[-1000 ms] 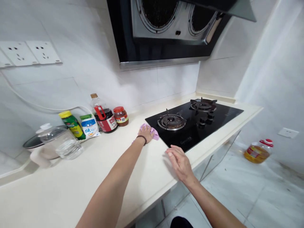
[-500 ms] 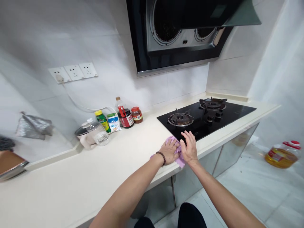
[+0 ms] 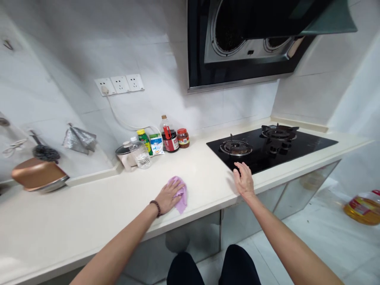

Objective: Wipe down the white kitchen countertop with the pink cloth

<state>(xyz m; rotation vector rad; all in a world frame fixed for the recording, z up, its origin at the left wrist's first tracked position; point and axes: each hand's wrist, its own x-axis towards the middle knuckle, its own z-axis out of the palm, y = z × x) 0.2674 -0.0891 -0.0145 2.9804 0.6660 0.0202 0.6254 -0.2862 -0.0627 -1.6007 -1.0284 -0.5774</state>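
Note:
My left hand point(image 3: 168, 196) lies flat with its fingers pressing a pink cloth point(image 3: 179, 194) onto the cream countertop point(image 3: 97, 206), near its front edge. A dark bead bracelet circles that wrist. My right hand point(image 3: 244, 181) rests palm down, fingers spread, on the counter beside the front left corner of the black gas hob point(image 3: 271, 146). It holds nothing.
Against the wall stand a small pot with a lid point(image 3: 125, 156), a clear bottle point(image 3: 140, 153), a green bottle point(image 3: 144, 140), a salt bag point(image 3: 156, 143), a dark sauce bottle point(image 3: 169, 138) and a red-lidded jar point(image 3: 183, 138). A copper pan point(image 3: 39, 175) sits far left. An oil jug point(image 3: 362, 206) stands on the floor.
My left hand slid the pink cloth leftward along the counter, away from the hob. My right hand parted from it and stayed by the hob's corner. The view widened to the left.

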